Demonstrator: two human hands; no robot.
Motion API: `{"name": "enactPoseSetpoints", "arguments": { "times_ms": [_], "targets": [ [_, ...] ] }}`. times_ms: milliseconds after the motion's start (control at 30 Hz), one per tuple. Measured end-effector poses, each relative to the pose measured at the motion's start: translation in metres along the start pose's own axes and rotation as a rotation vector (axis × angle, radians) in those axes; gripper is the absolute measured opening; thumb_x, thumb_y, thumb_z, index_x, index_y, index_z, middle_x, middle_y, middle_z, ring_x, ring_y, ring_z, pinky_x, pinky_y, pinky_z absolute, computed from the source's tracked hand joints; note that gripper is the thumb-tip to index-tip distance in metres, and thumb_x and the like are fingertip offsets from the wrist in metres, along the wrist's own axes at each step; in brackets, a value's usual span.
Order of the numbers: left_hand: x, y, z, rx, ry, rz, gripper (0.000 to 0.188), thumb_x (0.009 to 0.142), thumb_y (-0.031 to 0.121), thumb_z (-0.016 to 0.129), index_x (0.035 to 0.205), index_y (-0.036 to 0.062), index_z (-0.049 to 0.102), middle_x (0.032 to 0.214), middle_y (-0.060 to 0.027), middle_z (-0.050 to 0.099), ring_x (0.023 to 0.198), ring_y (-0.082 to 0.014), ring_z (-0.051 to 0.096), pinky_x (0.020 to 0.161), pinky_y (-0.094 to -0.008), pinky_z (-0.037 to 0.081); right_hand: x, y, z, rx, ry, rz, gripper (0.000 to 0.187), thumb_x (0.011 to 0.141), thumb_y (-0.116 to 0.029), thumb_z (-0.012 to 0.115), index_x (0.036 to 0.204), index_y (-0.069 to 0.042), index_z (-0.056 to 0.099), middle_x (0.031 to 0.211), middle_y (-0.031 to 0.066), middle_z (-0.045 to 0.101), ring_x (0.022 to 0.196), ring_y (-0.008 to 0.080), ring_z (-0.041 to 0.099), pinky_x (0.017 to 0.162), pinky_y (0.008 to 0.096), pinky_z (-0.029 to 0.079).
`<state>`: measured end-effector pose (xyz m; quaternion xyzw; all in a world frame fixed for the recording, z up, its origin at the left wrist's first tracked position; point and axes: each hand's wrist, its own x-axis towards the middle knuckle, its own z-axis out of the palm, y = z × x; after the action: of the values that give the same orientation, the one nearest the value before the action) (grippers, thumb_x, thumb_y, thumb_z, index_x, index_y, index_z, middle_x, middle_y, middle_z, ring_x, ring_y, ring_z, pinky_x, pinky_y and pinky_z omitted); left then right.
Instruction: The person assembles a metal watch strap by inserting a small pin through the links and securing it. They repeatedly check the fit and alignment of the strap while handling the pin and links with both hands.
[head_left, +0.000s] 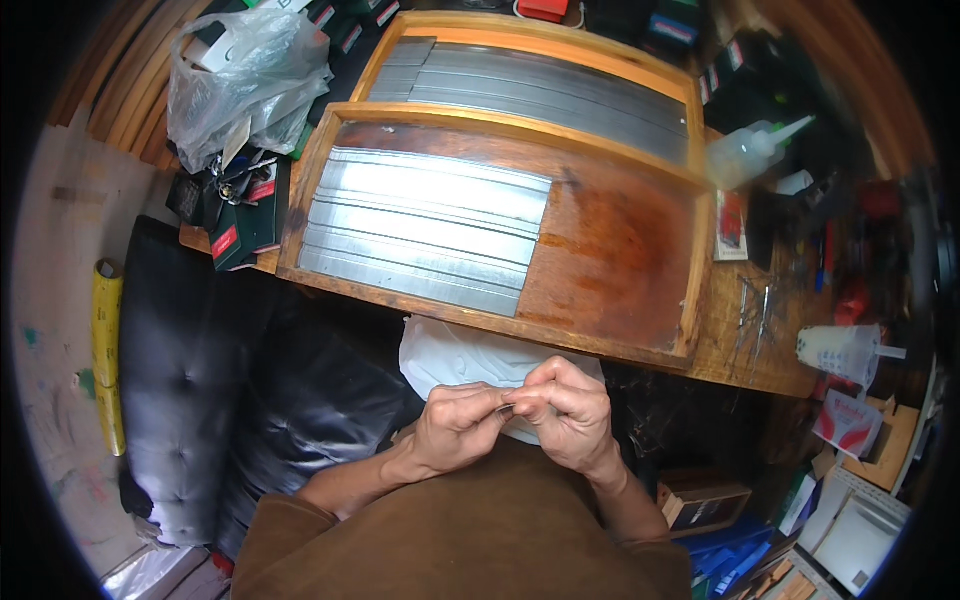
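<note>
Handling of a thin piece (508,405) between the fingertips appears to be the step in hand, carried out in front of the body and clear of the worktop (785,374). The piece is mostly covered by the fingers; only a narrow edge shows, so its full shape and material cannot be confirmed. In this inspector's judgement, any next move calls for fine fingertip control and a light, even pinch, since so little of the piece is exposed.

The left hand (458,425) is closed, fingers curled and thumb pressed inward, apparently pinching the piece from its side. The right hand (568,412) is likewise narrowed, thumb against bent fingers, gripping from the opposite side. The fingertips of both meet, or very nearly so. Both forearms come up from the lower edge and angle inward, with the wrists above the brown garment (470,530).

The piece is located above a white cloth (440,352), short of the near wooden tray (625,265). Within that tray, flat metal strips (425,230) lie side by side toward the left; the right portion shows bare, stained wood.
</note>
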<state>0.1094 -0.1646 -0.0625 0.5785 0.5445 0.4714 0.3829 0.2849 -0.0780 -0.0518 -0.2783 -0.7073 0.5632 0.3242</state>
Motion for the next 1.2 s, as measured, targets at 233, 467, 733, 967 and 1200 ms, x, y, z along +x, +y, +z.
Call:
{"name": "enactPoseSetpoints", "arguments": {
  "times_ms": [233, 467, 733, 967, 1200],
  "targets": [
    [0.003, 0.002, 0.003, -0.057, 0.058, 0.053, 0.024, 0.083, -0.010, 0.071, 0.106, -0.0024, 0.076, 0.091, -0.0172, 0.077, 0.077, -0.0281, 0.077, 0.069, -0.0333, 0.060, 0.002, -0.008, -0.008, 0.108, -0.029, 0.043, 0.022, 0.089, -0.006, 0.081, 0.108, 0.003, 0.071, 0.096, 0.0134, 0.071, 0.087, 0.0197, 0.071, 0.076, 0.0289, 0.056],
    [-0.001, -0.001, -0.002, -0.058, 0.030, 0.031, 0.025, 0.082, -0.009, 0.073, 0.106, -0.0040, 0.074, 0.086, -0.0168, 0.076, 0.075, -0.0287, 0.076, 0.067, -0.0338, 0.059, 0.001, -0.008, -0.006, 0.039, -0.034, 0.049, 0.018, 0.083, 0.006, 0.081, 0.095, 0.000, 0.069, 0.092, 0.0119, 0.072, 0.085, 0.0211, 0.072, 0.078, 0.0303, 0.057],
    [0.001, -0.003, -0.004, -0.064, 0.011, 0.059, 0.026, 0.080, -0.011, 0.072, 0.105, -0.0044, 0.073, 0.084, -0.0167, 0.075, 0.074, -0.0297, 0.075, 0.066, -0.0344, 0.059, 0.001, -0.008, -0.004, 0.011, -0.028, 0.021, 0.017, 0.082, 0.006, 0.082, 0.092, 0.000, 0.070, 0.090, 0.0112, 0.071, 0.082, 0.0214, 0.071, 0.075, 0.0306, 0.056],
    [-0.001, -0.008, -0.006, -0.102, -0.043, 0.074, 0.028, 0.080, -0.012, 0.068, 0.106, -0.0053, 0.073, 0.090, -0.0186, 0.076, 0.077, -0.0316, 0.076, 0.069, -0.0360, 0.060, 0.002, -0.012, -0.001, -0.031, -0.048, 0.006, 0.024, 0.080, 0.005, 0.084, 0.101, -0.001, 0.077, 0.087, 0.0074, 0.067, 0.080, 0.0179, 0.066, 0.071, 0.0289, 0.053],
    [0.000, -0.007, -0.006, -0.124, -0.089, 0.023, 0.023, 0.081, -0.011, 0.068, 0.102, -0.0052, 0.074, 0.087, -0.0190, 0.076, 0.076, -0.0312, 0.075, 0.068, -0.0352, 0.059, -0.005, -0.006, 0.004, 0.022, -0.017, 0.031, 0.025, 0.076, 0.002, 0.088, 0.100, -0.003, 0.081, 0.085, 0.0045, 0.064, 0.077, 0.0141, 0.062, 0.066, 0.0269, 0.050]
  ]
}}
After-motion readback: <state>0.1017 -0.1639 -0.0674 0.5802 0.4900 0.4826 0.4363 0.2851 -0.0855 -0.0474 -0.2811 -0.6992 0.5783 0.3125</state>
